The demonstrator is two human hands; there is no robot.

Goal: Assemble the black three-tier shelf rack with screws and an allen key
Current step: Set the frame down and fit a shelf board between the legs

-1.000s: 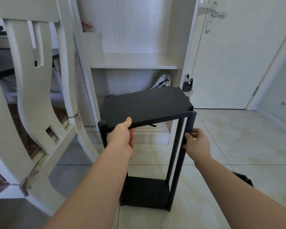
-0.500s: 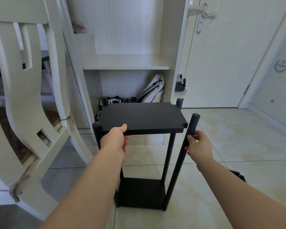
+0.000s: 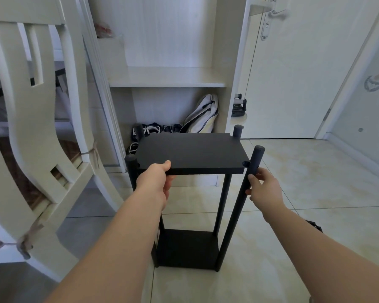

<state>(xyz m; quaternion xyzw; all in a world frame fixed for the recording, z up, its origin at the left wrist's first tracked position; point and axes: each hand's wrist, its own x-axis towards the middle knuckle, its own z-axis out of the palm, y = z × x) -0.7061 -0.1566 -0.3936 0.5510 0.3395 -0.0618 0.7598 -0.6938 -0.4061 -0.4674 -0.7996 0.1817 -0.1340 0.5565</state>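
Fitting shelf board (image 3: 190,152) between the posts (image 3: 130,169): left hand (image 3: 155,182) pinches its front edge, thumb on top; right hand (image 3: 264,189) grips front-right post (image 3: 235,217) near the top. Rack (image 3: 187,248) stands on floor (image 3: 315,176) by the cupboard (image 3: 166,77). Keep board level, match corner notches to posts.

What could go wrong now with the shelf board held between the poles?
The left hand grips the shelf board by its front edge alone; it may tip or slide down.
The front right pole stands beside the corner notch, not in it; seating may fail.
The right hand grips that pole just below the board; fingers could get pinched.
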